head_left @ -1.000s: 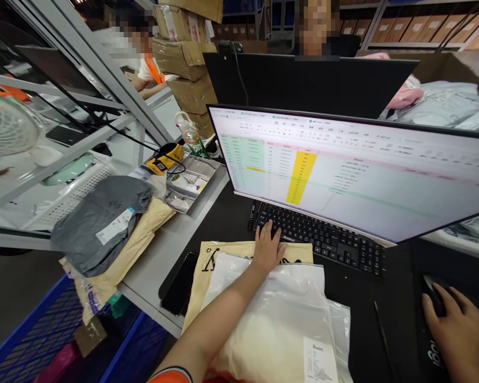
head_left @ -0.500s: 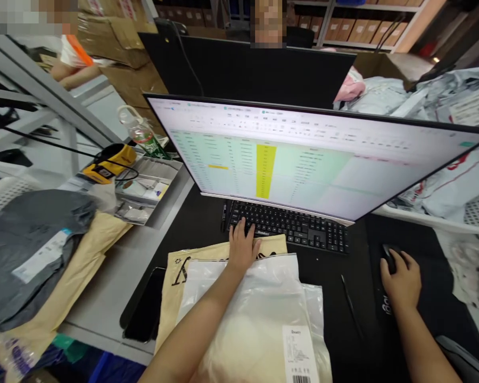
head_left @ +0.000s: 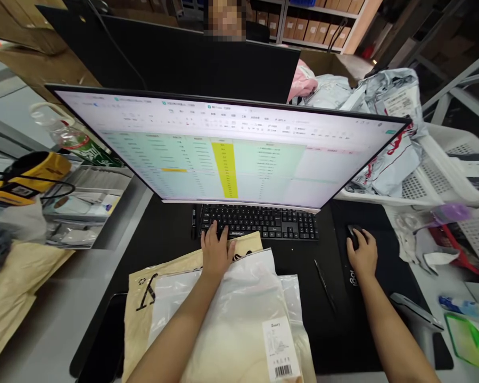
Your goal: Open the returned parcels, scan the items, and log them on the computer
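Observation:
My left hand (head_left: 215, 254) lies with fingers spread at the lower left of a black keyboard (head_left: 259, 222), its fingertips touching the keys. Under that wrist and forearm are a clear plastic bag (head_left: 231, 319) of pale contents with a barcode label (head_left: 280, 348), and a tan mailer bag (head_left: 139, 319) beneath it. My right hand (head_left: 363, 256) is curled over a black computer mouse (head_left: 354, 236) on a dark mouse pad (head_left: 395, 276). Above the keyboard stands a monitor (head_left: 263, 154) showing a spreadsheet with a yellow column.
A pen (head_left: 325, 287) lies between my arms. A barcode scanner (head_left: 417, 314) rests at the right, below white baskets (head_left: 435, 181) of packages. At left are a phone (head_left: 104, 335), yellow tape dispenser-like object (head_left: 27, 178) and green-labelled bottle (head_left: 75, 138). A person sits behind the monitors.
The view has turned to the right, so everything sits further left in the picture. More of the right side shows, including the scanner. My hands stay on the keyboard and mouse.

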The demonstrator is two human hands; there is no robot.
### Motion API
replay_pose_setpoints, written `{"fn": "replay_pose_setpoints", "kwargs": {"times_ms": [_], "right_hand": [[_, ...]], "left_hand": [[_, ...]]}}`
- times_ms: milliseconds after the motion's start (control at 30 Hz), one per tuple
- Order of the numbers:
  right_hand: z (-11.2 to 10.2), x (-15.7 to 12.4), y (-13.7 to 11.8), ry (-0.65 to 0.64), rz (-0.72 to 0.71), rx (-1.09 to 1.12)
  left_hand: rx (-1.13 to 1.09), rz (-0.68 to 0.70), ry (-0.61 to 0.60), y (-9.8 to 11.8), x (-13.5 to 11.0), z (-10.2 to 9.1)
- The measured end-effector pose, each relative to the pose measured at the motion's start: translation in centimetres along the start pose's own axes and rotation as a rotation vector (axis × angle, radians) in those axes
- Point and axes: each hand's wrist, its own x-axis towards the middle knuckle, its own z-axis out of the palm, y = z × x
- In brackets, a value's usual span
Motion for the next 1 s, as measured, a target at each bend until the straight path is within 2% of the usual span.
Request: {"fn": "replay_pose_setpoints", "kwargs": {"times_ms": [500, 800, 1000], "right_hand": [[-0.17, -0.02, 0.01, 0.000, 0.001, 0.010], [0.08, -0.37, 0.49, 0.008, 0.033, 0.050], [0.34, -0.48, 0.52, 0.037, 0.046, 0.051]], "left_hand": [[-0.046, -0.029, -0.026, 0.06, 0.11, -0.08], [-0.108, -0.055, 0.019, 0.01, -0.38, -0.25], [-0.106, -0.049, -0.057, 0.09, -0.28, -0.65]]}}
